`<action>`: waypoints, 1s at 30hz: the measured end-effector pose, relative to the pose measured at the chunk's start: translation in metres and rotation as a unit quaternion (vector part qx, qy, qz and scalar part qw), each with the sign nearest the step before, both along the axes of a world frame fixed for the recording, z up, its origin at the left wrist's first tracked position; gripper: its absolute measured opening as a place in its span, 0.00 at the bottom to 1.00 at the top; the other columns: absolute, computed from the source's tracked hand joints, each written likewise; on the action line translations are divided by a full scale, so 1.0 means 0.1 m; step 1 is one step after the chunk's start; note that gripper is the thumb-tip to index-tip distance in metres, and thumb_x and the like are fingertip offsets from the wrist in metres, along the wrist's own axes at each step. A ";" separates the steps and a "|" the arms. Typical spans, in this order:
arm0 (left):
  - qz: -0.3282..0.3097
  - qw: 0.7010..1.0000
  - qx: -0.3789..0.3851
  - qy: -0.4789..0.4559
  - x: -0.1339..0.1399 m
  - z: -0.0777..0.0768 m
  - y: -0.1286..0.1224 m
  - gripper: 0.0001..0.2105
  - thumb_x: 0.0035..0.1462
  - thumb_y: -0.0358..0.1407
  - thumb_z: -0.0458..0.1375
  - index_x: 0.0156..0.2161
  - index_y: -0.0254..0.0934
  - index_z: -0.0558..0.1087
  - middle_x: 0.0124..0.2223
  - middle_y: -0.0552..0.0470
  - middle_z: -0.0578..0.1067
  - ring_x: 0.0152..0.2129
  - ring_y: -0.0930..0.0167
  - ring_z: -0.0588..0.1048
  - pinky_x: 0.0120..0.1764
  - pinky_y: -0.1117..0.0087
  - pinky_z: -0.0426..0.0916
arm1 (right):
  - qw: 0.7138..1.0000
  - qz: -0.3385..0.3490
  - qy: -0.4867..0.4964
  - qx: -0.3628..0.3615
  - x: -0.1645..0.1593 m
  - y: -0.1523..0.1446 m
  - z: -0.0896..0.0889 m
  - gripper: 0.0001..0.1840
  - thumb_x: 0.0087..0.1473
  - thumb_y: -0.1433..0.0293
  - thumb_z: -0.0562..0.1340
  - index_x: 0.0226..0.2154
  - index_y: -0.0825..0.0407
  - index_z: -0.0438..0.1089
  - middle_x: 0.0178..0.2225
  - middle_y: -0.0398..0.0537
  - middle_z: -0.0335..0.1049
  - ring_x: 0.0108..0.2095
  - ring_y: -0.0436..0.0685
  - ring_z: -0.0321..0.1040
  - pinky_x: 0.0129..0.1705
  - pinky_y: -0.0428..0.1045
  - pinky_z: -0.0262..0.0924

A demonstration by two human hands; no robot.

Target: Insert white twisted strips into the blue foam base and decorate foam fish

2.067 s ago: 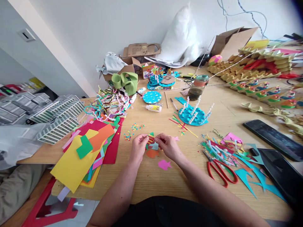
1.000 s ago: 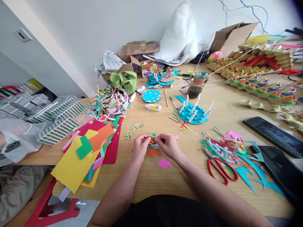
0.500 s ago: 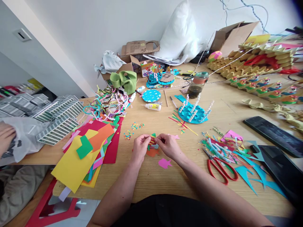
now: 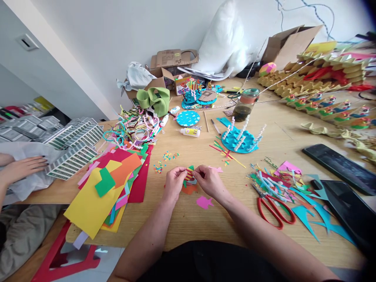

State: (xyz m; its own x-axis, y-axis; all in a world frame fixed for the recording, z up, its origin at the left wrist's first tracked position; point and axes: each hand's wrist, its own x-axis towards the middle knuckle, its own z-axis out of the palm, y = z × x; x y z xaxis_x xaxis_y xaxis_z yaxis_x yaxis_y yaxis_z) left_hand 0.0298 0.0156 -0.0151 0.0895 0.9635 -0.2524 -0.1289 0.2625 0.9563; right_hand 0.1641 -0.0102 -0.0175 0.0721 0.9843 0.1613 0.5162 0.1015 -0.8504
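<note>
Between my two hands is a small striped paper fish [image 4: 189, 174], yellow and red with green edges, partly covered by my fingers. My left hand [image 4: 175, 181] pinches its left side between thumb and finger. My right hand [image 4: 209, 180] has its fingertips closed at the fish's right side. Under and just behind my hands lie an orange paper cutout [image 4: 189, 189] and a pale pink one [image 4: 216, 169]. Closer to me lies a magenta paper fish [image 4: 204, 202]. Small coloured paper dots [image 4: 159, 168] are scattered beyond my left hand, with thin paper strips [image 4: 230, 153] farther right.
Coloured paper sheets [image 4: 91, 199] are piled at left, near another person's hand [image 4: 31, 167] on a plastic bag. Red-handled scissors [image 4: 274, 211], paper scraps and two phones [image 4: 337, 166] lie right. Behind stand a glue bottle [image 4: 190, 132], a blue egg-carton piece [image 4: 239, 141] and a jar [image 4: 246, 105].
My hands and the striped fish stay almost still. At the left, the other person's hand has moved right over the plastic bag, its fingers now stretched out.
</note>
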 end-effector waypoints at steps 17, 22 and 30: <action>-0.008 1.000 -0.020 -0.014 0.00 0.03 -0.01 0.11 0.40 0.36 0.63 0.30 0.31 0.73 0.24 0.52 0.75 0.18 0.71 0.74 0.19 0.71 0.72 | 0.999 0.000 -0.021 0.028 0.00 0.00 -0.02 0.12 0.53 0.69 0.56 0.20 0.53 0.63 0.19 0.42 0.65 0.20 0.48 0.57 0.25 0.45 0.49; -0.005 1.000 -0.021 -0.012 0.00 0.03 -0.01 0.12 0.40 0.37 0.63 0.30 0.31 0.73 0.23 0.53 0.75 0.18 0.72 0.74 0.19 0.71 0.72 | 0.999 0.003 -0.021 0.027 -0.01 0.00 -0.03 0.12 0.53 0.70 0.56 0.20 0.53 0.63 0.19 0.42 0.64 0.20 0.48 0.57 0.25 0.45 0.50; -0.008 1.000 -0.011 -0.012 0.00 0.00 0.00 0.12 0.40 0.38 0.63 0.29 0.31 0.72 0.23 0.53 0.75 0.18 0.73 0.73 0.18 0.73 0.71 | 1.000 0.006 -0.022 0.022 0.00 -0.01 -0.03 0.12 0.53 0.70 0.56 0.20 0.53 0.63 0.19 0.42 0.64 0.21 0.48 0.58 0.25 0.45 0.50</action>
